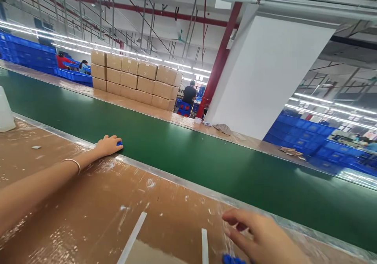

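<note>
My left hand (108, 145) reaches out to the near edge of the green conveyor belt (206, 158) with its fingers closed over a small blue part (119, 142). A thin bracelet sits on that wrist. My right hand (260, 236) hovers low at the bottom right above the brown taped tabletop (97, 205), fingers loosely curled. Another small blue piece (232, 260) lies just below it at the frame's edge; whether the hand touches it I cannot tell.
Two white strips (132, 236) lie on the tabletop. A white container (5, 111) stands at far left. Beyond the belt are stacked cardboard boxes (135, 79), blue crates (309, 138), a white pillar (265, 71) and people at work in the distance.
</note>
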A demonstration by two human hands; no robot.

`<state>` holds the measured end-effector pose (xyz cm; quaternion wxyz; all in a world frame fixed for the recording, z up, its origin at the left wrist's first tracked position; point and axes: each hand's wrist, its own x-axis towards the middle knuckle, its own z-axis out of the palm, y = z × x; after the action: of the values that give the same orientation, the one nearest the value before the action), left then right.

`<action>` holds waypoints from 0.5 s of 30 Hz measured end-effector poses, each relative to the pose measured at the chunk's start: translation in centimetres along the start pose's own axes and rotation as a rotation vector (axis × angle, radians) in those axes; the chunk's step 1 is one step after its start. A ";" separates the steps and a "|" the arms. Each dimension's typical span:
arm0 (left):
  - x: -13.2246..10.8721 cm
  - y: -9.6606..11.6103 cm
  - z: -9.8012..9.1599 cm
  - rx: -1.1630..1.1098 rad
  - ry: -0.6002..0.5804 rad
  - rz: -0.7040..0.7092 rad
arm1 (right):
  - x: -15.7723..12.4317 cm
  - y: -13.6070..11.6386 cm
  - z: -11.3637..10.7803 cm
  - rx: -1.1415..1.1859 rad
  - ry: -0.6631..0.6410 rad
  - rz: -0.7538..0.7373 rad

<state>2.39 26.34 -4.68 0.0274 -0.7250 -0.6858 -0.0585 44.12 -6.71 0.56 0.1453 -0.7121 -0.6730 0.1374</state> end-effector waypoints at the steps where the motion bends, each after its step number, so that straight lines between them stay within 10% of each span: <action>1: -0.4 -0.2 0.0 0.000 0.003 0.002 | 0.0 0.3 1.5 -0.077 0.021 0.037; 7: -3.3 -0.7 0.0 -0.002 0.042 -0.015 | -1.5 3.3 9.0 -0.216 0.053 0.069; 15: -11.4 -2.0 -0.2 -0.018 0.110 0.044 | -3.4 4.7 10.4 -0.205 0.052 -0.130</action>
<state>-0.20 15.14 -5.91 0.0598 -0.7358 -0.6665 -0.1039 44.23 -10.09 -10.82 0.0978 -0.6813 -0.7243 0.0396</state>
